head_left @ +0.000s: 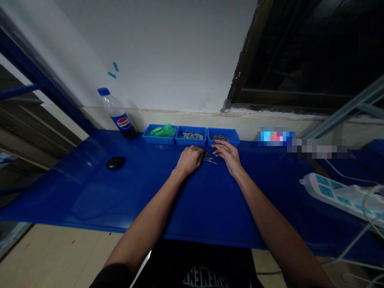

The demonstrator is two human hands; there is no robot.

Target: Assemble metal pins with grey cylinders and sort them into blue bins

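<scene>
Several metal pieces [208, 157] between hands [190, 158] [228, 155]

A capped soda bottle [121, 122] with a blue label stands near the pale wall [168, 52] to your left, two strips of teal tape [112, 75] stuck above it. A black computer mouse [115, 163] sits closer to you on the blue surface [90, 192]. At your right, a white power strip [337, 196] shows a red light amid loose cables [369, 227], below a dark window [306, 52].
</scene>
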